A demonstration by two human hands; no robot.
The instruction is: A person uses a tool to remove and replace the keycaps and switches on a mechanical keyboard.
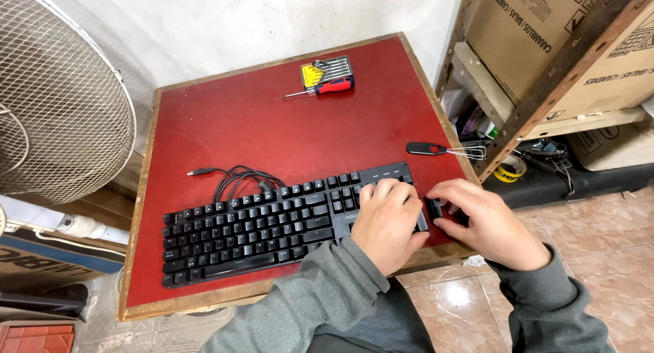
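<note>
Red-topped and wood-edged, a small desk (225,114) stands against a pale wall, a wire-guarded fan (54,87) to one side and metal shelving with cardboard boxes (545,33) to the other. Along the near edge lies a black keyboard (259,227), its cable (235,179) coiled loosely behind it. The person's left hand (388,220) rests spread and pressing on the right-hand end of the board; the right hand (480,220) curls its fingers at that same end, seemingly pinching a dark keycap (434,208), though the grip itself is partly hidden. Rigid and fairly light by the look of it, the keyboard should lift best by its two short ends; its small caps look liable to pop off or scatter. A wire keycap puller (446,149) lies just behind the hands. At the far edge, an open case holds small screwdriver bits (327,71), a red-handled screwdriver (327,87) resting against it.
</note>
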